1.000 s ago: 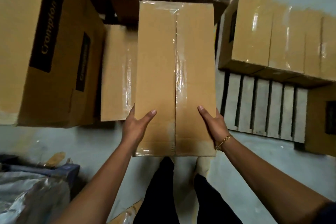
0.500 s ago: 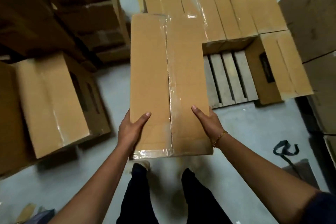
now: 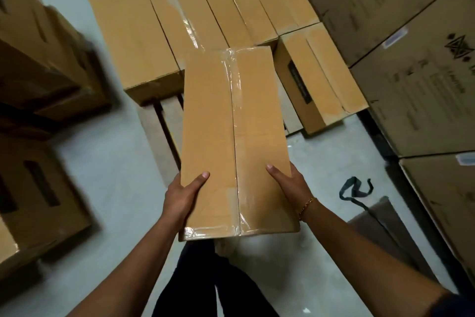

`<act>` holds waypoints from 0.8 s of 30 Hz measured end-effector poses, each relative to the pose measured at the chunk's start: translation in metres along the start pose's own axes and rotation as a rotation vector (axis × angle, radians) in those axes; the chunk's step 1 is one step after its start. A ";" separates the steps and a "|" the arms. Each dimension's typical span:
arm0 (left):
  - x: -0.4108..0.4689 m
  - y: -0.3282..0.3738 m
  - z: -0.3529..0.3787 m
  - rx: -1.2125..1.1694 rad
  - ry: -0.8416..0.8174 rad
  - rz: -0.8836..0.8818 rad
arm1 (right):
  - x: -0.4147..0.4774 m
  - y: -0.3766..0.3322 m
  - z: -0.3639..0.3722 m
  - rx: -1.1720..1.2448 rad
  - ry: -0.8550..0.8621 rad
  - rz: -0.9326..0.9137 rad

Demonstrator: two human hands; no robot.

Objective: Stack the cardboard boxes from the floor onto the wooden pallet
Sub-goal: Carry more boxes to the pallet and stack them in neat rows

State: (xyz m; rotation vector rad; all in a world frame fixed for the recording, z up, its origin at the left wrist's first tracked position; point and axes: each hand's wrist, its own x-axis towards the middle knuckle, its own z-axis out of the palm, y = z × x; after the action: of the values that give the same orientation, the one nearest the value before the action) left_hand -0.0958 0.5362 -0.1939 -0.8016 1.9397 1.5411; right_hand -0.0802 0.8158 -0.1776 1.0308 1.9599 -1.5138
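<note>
Between my grips, taped cardboard box held in air: left grip grasps its near-left edge, right grip its near-right edge, thumbs on top; far end over wooden pallet.

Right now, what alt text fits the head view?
A person's left hand and right hand hold a long, tape-sealed brown cardboard box over a slatted wooden pallet. Similar brown boxes already sit on the pallet's far side and right edge.
</note>
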 end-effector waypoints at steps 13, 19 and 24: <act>0.154 0.033 0.171 0.055 -0.050 -0.057 | 0.197 0.016 -0.095 0.075 0.020 0.093; 0.233 0.006 0.258 0.025 0.011 -0.071 | 0.313 0.036 -0.133 0.003 -0.007 0.066; 0.258 -0.019 0.330 -0.028 0.086 -0.098 | 0.386 0.069 -0.170 -0.036 -0.052 0.054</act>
State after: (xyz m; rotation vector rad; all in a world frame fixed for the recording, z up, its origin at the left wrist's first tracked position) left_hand -0.2441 0.8234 -0.4603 -0.9749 1.9127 1.5015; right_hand -0.2493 1.0946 -0.4535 1.0108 1.9013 -1.4568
